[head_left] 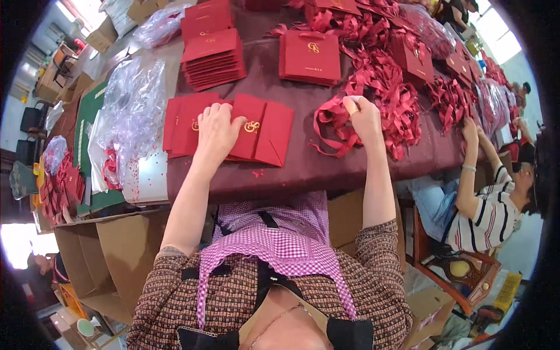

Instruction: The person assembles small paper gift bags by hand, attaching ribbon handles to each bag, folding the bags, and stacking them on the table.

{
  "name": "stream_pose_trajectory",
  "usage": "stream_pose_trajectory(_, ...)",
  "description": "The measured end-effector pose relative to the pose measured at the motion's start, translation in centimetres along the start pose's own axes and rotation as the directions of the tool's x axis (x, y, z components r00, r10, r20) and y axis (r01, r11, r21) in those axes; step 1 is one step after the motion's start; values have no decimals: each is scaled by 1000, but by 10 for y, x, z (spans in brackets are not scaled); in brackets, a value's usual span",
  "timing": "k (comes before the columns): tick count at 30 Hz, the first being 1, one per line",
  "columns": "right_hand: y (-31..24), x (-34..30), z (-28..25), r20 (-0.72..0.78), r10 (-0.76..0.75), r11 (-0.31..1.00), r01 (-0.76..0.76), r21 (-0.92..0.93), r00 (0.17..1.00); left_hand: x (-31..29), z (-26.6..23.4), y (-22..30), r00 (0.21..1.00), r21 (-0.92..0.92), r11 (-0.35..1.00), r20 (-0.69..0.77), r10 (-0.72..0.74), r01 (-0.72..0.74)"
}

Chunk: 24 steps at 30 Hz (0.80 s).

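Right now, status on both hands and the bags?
Left hand spread on overlapping red bags. Right hand curled at red ribbons, grip unclear. Nothing visibly blocking either hand.

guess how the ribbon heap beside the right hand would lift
The red ribbon heap would probably droop, as it lies loosely curled. It may snag on itself, since its loops overlap. Probably light, its ribbon being thin.
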State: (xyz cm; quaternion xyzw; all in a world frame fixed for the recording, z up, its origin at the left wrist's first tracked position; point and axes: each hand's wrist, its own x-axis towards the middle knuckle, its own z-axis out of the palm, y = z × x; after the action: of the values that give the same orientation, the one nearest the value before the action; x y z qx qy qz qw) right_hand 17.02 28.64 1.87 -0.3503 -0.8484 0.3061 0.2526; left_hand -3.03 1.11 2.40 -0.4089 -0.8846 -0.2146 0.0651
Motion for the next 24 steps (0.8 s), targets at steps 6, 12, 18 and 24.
stream_pose_trajectory(6,-13,14,17,118,46,961,-12,-276,992,-1,9,-4,993,-162,987,-118,-7,-13)
stream_pose_trajectory(12,0,12,17,73,-97,965,111,-238,993,0,-12,7,979,-462,868,5,-202,181)
stream_pose_trajectory(18,-10,8,-5,-56,-209,970,199,-141,976,0,-20,4,974,-646,733,83,-212,215)
stream_pose_trajectory(24,-39,-8,-6,-151,-198,962,221,159,969,-7,-5,-2,959,-847,469,150,-240,250)
